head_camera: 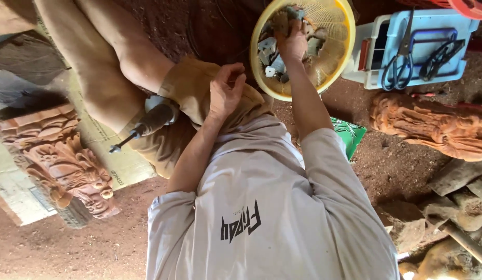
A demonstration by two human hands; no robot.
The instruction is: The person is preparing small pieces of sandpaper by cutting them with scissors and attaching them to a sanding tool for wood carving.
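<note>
Yellow basket [331, 62] stood on the dirt ground [70, 243] at its far edge, just past the person's bent knee. Nearest, the left hand [225, 94] rested on the tan shorts [192, 85], fingers loosely curled and holding nothing. Just beside it a grey rotary tool [150, 120] lay across the lap, its bit pointing towards a carved wooden block [59, 161] on cardboard at the ground's left edge. Farther on, the right hand [293, 41] was sunk into the basket, fingers closed around small grey and white scraps [269, 54]. Right of the basket stood a blue and white box [433, 23] carrying scissors [401, 62].
</note>
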